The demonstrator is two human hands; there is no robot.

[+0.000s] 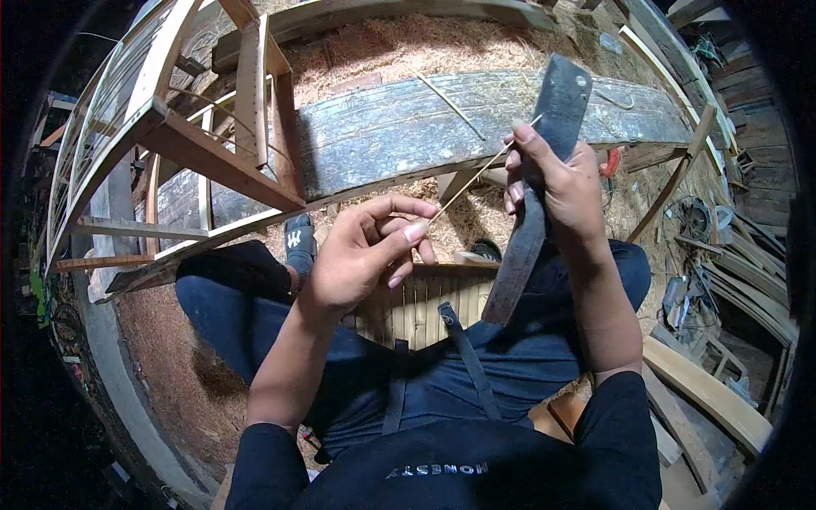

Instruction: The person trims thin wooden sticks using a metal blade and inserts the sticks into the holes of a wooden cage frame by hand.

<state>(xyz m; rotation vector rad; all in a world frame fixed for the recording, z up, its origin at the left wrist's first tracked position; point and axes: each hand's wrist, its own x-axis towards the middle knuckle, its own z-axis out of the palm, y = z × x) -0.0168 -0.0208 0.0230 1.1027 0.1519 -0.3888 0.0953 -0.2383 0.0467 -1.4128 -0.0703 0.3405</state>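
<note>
My left hand (361, 248) pinches one end of a thin pale stick (470, 188), like a bamboo or rattan strip, between thumb and fingers. The stick slants up to the right and its far end lies by my right thumb, against the blade. My right hand (557, 183) is closed round a dark broad-bladed knife (563, 100) with a hole near its squared end. The knife's long, dark lower part (515, 272) sticks out below the hand, toward my lap. Both hands are above my knees, in front of a worn plank bench.
On the plank bench (382, 136) lie another thin stick (450, 106) and a bent hook-like piece (614, 100). A wooden frame (225, 161) stands at the left. Curved boards (710, 395) are stacked at the right. Wood shavings (170, 340) cover the floor.
</note>
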